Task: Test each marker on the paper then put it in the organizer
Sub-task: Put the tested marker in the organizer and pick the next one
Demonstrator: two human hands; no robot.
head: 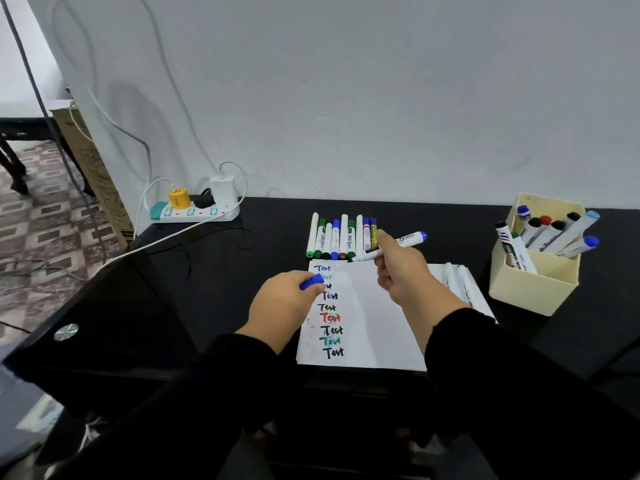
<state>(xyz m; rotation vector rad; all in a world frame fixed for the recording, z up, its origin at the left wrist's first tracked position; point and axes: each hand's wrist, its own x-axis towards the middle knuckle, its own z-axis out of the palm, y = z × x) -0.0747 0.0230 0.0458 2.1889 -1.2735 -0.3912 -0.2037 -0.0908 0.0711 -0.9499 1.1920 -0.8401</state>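
At the desk's (207,292) far left corner we see a white power strip (195,213) with a yellow plug, a black plug and a white charger in it, its cables trailing over the left edge. Nearer the middle, our left hand (282,301) curls its fingers round a blue cap (310,282) over the left edge of the paper (377,323), which lies at the desk's front edge and bears a column of "Test" words in blue, black, red and green. Just beyond the paper's far edge lies a row of markers (341,237), side by side. Our right hand (401,271) pinches an uncapped marker (394,244) with a blue end, tip pointing left just above the paper's far edge. Near the desk's right edge stands the cream organizer (535,289), with several markers leaning in it.
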